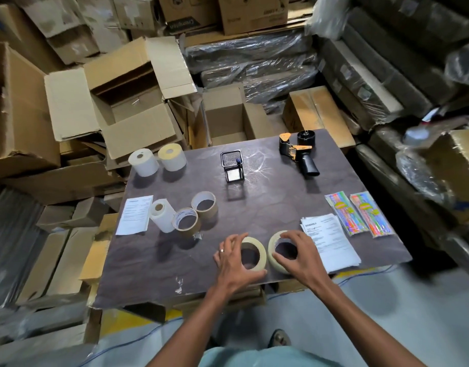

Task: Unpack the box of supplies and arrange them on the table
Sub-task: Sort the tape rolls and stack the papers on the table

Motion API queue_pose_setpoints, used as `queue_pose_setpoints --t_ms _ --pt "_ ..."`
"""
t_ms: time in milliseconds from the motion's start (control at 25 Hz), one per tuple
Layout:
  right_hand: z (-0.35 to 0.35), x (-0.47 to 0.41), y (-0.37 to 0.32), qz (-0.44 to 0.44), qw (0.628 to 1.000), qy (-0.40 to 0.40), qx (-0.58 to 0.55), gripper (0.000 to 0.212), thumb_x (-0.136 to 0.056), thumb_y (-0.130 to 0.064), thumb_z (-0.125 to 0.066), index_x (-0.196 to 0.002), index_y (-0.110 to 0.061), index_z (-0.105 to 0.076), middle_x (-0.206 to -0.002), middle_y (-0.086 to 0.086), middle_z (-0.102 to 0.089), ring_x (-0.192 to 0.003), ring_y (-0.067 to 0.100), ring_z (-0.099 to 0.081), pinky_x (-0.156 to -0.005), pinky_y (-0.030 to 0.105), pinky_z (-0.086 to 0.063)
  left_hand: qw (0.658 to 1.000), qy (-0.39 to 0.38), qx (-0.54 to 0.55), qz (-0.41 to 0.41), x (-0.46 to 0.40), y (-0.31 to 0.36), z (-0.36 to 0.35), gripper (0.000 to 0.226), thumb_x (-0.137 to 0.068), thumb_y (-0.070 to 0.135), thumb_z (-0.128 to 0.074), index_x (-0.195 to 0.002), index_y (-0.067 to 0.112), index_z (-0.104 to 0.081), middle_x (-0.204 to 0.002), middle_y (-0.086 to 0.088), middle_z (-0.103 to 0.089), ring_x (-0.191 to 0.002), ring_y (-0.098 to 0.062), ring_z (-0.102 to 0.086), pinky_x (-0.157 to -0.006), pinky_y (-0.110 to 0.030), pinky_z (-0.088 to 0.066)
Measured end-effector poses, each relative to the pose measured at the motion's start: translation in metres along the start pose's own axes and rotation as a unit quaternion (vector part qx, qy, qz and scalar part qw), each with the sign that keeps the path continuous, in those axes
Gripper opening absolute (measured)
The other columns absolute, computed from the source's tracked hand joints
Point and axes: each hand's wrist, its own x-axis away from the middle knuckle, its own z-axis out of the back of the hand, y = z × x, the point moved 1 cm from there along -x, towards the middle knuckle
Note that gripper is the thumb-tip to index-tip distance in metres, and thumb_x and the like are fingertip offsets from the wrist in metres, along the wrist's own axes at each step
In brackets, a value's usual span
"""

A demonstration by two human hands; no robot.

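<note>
Cream masking tape rolls, one under each hand near the table [154, 260] front edge: left hand [234, 263] fingers curled round left roll [253, 256], right hand [298, 256] round right roll [277, 250]. Arranging step, likely late; next, square them side by side and release.

I see cardboard boxes [127, 102] stacked from nine to twelve o'clock, plastic-wrapped bundles [254, 64] toward one, grey floor [386, 300] at five.
</note>
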Motion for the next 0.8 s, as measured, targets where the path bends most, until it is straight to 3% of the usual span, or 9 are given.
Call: queue_pose_setpoints --t_ms 120,240,320,440,600,720,800 --pt "-0.001 0.012 0.007 -0.01 1.0 -0.006 0.001 0.068 -0.064 -0.046 -0.084 -0.125 -0.028 -0.059 -0.129 -0.008 -0.049 -0.12 0.01 -0.047 -0.1 0.018 -0.037 0.999 -0.034 -0.016 0.013 0.004 -0.01 -0.01 0.111 -0.047 0.068 -0.074 -0.146 0.04 -0.031 -0.145 0.008 -0.029 -0.132 -0.02 -0.034 -0.108 -0.043 -0.034" --pt "-0.007 0.018 0.01 -0.025 0.999 -0.01 0.027 0.087 -0.057 -0.057 -0.082 -0.135 -0.032 -0.051 -0.141 -0.003 -0.04 -0.131 0.019 -0.041 -0.107 0.032 -0.04 1.0 -0.004 0.014 0.021 0.009 -0.017 -0.015 0.106 -0.055 0.065 -0.074 -0.147 0.034 -0.032 -0.142 0.005 -0.035 -0.131 -0.022 -0.041 -0.107 -0.044 -0.041" --pt "-0.011 0.021 0.015 -0.043 0.998 -0.018 0.043 0.091 -0.058 -0.062 -0.079 -0.139 -0.035 -0.048 -0.149 0.001 -0.032 -0.138 0.024 -0.033 -0.112 0.04 -0.039 1.0 0.004 0.021 0.009 0.011 -0.02 -0.017 0.106 -0.058 0.064 -0.074 -0.149 0.031 -0.033 -0.141 0.003 -0.037 -0.13 -0.021 -0.044 -0.107 -0.043 -0.043" --pt "-0.018 0.025 0.021 -0.045 0.997 -0.041 0.05 0.086 -0.066 -0.06 -0.08 -0.142 -0.037 -0.047 -0.159 0.001 -0.017 -0.147 0.026 -0.021 -0.117 0.041 -0.033 0.999 0.013 0.028 -0.015 0.013 -0.024 -0.019 0.106 -0.059 0.062 -0.077 -0.15 0.029 -0.034 -0.144 0.002 -0.036 -0.132 -0.019 -0.043 -0.107 -0.042 -0.045" --pt "-0.024 0.024 0.03 -0.06 0.997 -0.044 0.035 0.088 -0.066 -0.063 -0.078 -0.144 -0.043 -0.043 -0.159 0.003 -0.013 -0.146 0.03 -0.026 -0.116 0.043 -0.037 0.997 0.02 0.065 -0.035 0.013 -0.027 -0.02 0.108 -0.056 0.053 -0.086 -0.15 0.031 -0.037 -0.142 0.004 -0.036 -0.129 -0.011 -0.041 -0.11 -0.027 -0.041" --pt "-0.022 0.022 0.028 -0.047 0.998 -0.032 0.011 0.086 -0.062 -0.061 -0.08 -0.138 -0.042 -0.045 -0.148 0.0 -0.027 -0.135 0.024 -0.037 -0.107 0.043 -0.045 0.996 0.018 0.079 -0.034 0.011 -0.028 -0.022 0.109 -0.055 0.048 -0.089 -0.149 0.034 -0.037 -0.142 0.004 -0.036 -0.128 -0.007 -0.04 -0.107 -0.006 -0.03" --pt "-0.019 0.02 0.024 -0.029 0.999 -0.014 -0.002 0.085 -0.059 -0.055 -0.082 -0.135 -0.04 -0.046 -0.139 -0.002 -0.034 -0.127 0.019 -0.042 -0.103 0.041 -0.048 0.996 0.024 0.082 -0.038 0.01 -0.028 -0.023 0.106 -0.055 0.048 -0.088 -0.148 0.033 -0.039 -0.14 0.005 -0.038 -0.127 -0.006 -0.042 -0.103 -0.001 -0.028"
